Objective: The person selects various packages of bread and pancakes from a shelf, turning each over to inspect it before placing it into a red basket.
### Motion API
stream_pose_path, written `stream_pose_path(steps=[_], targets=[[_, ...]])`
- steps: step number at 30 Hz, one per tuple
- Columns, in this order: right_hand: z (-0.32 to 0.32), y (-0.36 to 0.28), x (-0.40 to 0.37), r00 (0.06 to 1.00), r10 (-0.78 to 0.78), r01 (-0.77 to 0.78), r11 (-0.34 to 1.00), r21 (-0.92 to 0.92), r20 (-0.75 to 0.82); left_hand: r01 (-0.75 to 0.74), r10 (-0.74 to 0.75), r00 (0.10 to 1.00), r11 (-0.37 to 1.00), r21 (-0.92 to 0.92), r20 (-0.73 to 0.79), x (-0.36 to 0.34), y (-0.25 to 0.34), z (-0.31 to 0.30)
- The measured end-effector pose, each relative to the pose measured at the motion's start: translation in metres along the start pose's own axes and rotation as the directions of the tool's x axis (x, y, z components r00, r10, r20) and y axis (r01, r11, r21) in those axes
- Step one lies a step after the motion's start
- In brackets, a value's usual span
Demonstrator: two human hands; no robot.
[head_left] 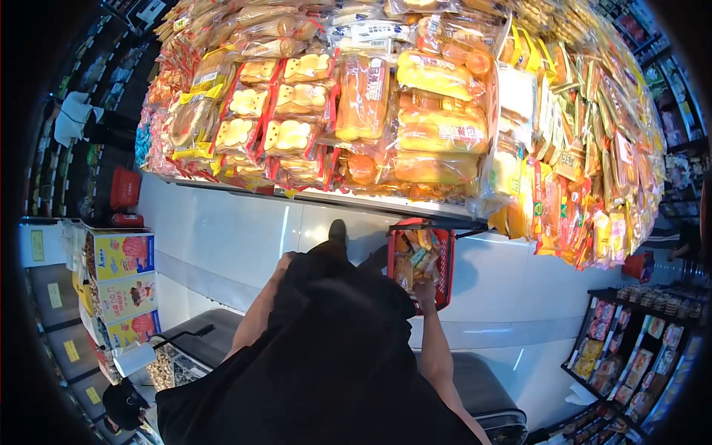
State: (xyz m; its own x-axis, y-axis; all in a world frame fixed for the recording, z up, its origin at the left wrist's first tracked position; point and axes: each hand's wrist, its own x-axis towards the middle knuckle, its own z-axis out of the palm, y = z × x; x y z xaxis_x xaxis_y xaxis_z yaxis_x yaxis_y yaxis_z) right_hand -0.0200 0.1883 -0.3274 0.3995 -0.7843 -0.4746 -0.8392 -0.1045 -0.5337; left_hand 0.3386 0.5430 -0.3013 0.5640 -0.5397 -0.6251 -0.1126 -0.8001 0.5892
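Low at my right side, my right hand (425, 291) reaches over the near end of a red basket (445, 267), touching the small wrapped packs (417, 256) inside it. Whether its fingers grip a pack is too small to tell. My left hand (285, 262) rests against the dark clothing by my left leg, its fingers mostly hidden. Beyond the basket stands a display heaped with packaged bread, including long yellow loaves (441, 132) and bear-shaped buns (289, 137) in red-edged wrappers.
Printed boxes (127, 293) stand at the left, near a bin of small goods (167, 367). Another red basket (124, 188) is on the floor farther left. A person (74, 119) stands at upper left, another (126, 404) at lower left. Shelves (630, 356) are at the right.
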Motion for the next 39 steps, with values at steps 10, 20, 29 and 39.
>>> stream_pose_path(steps=[10,20,29,39], targets=[[-0.062,-0.156,0.007,0.923,-0.371,0.383,0.868,0.317,-0.101,0.229,-0.241,0.957,0.969,-0.088,-0.161,0.01,0.001,0.0],[-0.153,-0.359,-0.072,0.708,-0.683,0.603,0.717,0.349,0.179,0.212,-0.228,0.966,0.968,-0.132,-0.12,0.02,-0.002,-0.026],[-0.225,-0.473,-0.104,0.597,-0.802,0.791,0.587,0.173,-0.007,0.168,-0.179,0.979,0.979,-0.114,-0.093,0.038,-0.017,-0.051],[-0.237,-0.497,-0.086,0.728,-0.599,0.596,0.793,-0.124,-0.334,0.22,-0.237,0.965,0.964,-0.148,-0.111,0.041,-0.003,-0.066]])
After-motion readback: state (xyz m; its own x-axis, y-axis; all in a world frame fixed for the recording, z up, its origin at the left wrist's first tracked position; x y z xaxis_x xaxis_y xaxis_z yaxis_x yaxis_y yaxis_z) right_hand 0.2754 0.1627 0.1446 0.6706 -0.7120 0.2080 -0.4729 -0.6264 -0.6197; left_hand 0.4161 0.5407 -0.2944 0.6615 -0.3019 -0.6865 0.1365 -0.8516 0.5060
